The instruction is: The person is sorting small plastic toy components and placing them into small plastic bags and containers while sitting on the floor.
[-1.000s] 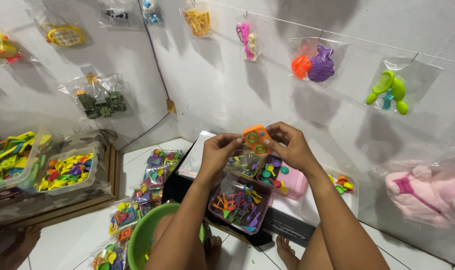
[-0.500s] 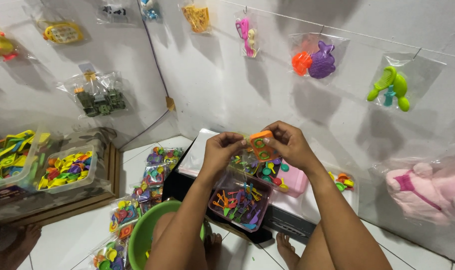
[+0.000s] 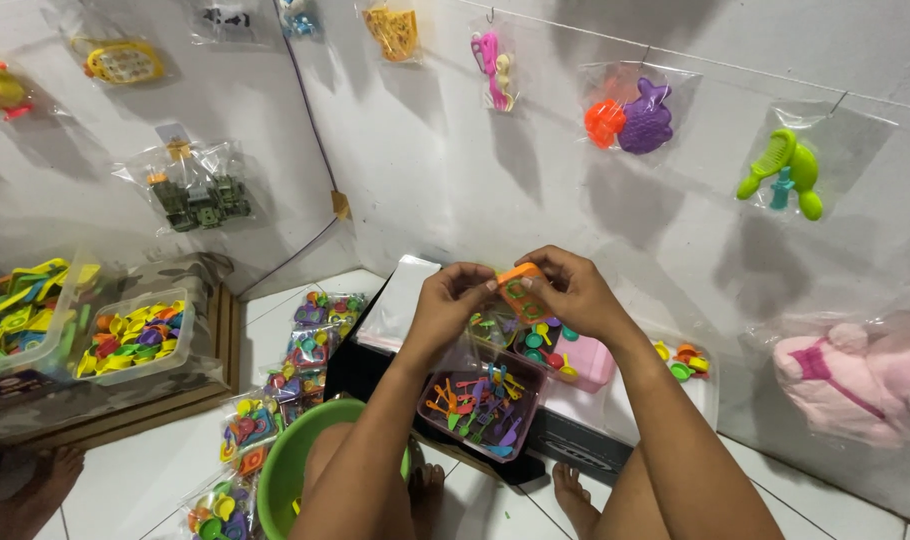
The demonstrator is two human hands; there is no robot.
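Both hands have lowered slightly, the left hand [image 3: 453,296] and right hand [image 3: 567,291] pinching the small orange toy stove [image 3: 520,288] over the pink tray [image 3: 482,402] of tiny utensils, where a steady, level fingertip grip seems wise.

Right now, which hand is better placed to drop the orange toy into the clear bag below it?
Probably the right hand: it grips the orange toy from its side, while the left hand pinches only one end, above the clear bag.
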